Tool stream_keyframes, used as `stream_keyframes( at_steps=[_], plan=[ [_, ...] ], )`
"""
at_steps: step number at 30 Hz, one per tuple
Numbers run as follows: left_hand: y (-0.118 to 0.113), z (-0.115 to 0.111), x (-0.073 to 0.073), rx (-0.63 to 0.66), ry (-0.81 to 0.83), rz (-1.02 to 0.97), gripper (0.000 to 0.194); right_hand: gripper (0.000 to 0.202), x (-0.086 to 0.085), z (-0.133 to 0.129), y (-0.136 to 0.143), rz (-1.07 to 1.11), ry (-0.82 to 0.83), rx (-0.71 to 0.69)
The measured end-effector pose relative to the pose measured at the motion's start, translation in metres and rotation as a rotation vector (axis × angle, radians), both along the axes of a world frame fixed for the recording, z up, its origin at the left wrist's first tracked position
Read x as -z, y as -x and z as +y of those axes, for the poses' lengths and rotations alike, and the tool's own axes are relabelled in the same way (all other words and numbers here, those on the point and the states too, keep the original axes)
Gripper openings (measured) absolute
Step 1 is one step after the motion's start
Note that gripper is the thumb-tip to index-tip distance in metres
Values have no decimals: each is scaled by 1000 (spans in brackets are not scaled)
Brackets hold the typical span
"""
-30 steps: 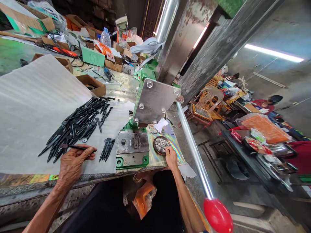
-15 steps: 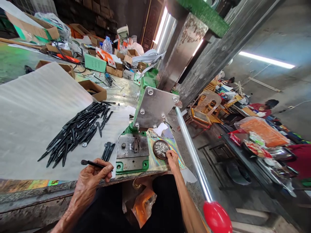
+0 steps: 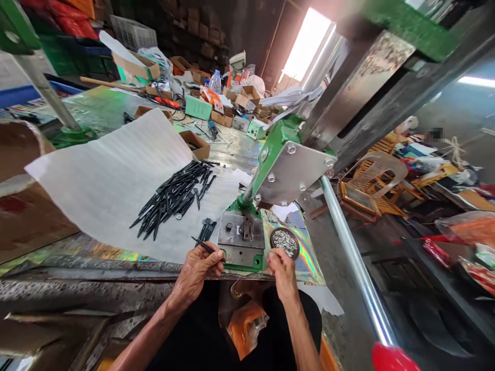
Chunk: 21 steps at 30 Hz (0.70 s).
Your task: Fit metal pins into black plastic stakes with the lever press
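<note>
My left hand [image 3: 201, 264] is closed on a thin black piece [image 3: 204, 245], just left of the green press base [image 3: 243, 262]. Pinched together beside the round dish of small silvery parts [image 3: 284, 242], my right hand [image 3: 282, 268] hides whatever may be between its fingertips. A steel block [image 3: 242, 232] sits on the press base between and beyond the hands. A few black pieces [image 3: 206, 230] lie in a small group left of it, and a large heap of them [image 3: 170, 198] rests on the white sheet [image 3: 112, 170].
A silver lever [image 3: 356, 257] with a red knob [image 3: 392, 358] slants down on the right. Above the base hangs the press's steel plate [image 3: 296, 175]. Cartons and a green box [image 3: 198, 107] stand at the back; a large cardboard box [image 3: 27, 206] is at the left.
My view has turned left. My right hand has come off the dish's edge toward the press base, and my left hand has moved closer to the base with the black piece.
</note>
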<state>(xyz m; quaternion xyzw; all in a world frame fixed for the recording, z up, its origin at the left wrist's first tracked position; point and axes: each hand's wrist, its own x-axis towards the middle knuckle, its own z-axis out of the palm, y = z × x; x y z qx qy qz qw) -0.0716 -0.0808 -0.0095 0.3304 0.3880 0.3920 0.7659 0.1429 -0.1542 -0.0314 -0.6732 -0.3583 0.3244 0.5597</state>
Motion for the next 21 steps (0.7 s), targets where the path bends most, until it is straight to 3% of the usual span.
stream_keyframes(
  at_steps=[4, 8, 13, 21],
  plan=[
    [-9, -1, -2, -55, 83, -127, 43, 25, -23, 6, 64, 136, 25, -158],
    [-14, -2, -2, -87, 158, -267, 44, 23, -42, 8, 97, 159, 21, -227],
    [-17, -3, -4, -75, 192, -403, 41, 22, -53, 8, 107, 156, -5, -231],
    [-18, -7, -11, -20, 184, -478, 40, 21, -48, 9, 109, 229, -30, -212]
  ],
)
